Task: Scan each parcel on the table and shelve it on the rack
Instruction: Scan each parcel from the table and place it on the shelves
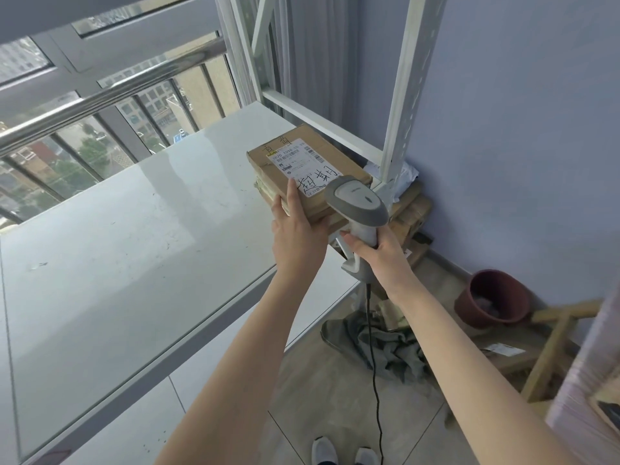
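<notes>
A flat brown cardboard parcel with a white shipping label lies at the right end of the white table. My left hand grips its near corner, thumb on top beside the label. My right hand holds the handle of a grey barcode scanner, whose head hovers over the parcel's near right corner, pointing at the label. The white metal rack stands just behind and to the right of the parcel. Its lower shelf holds several brown parcels, partly hidden.
A window with a steel rail runs along the table's far side. On the floor lie a grey cloth, a dark red pot and a wooden stool frame. The scanner's black cable hangs down to the floor.
</notes>
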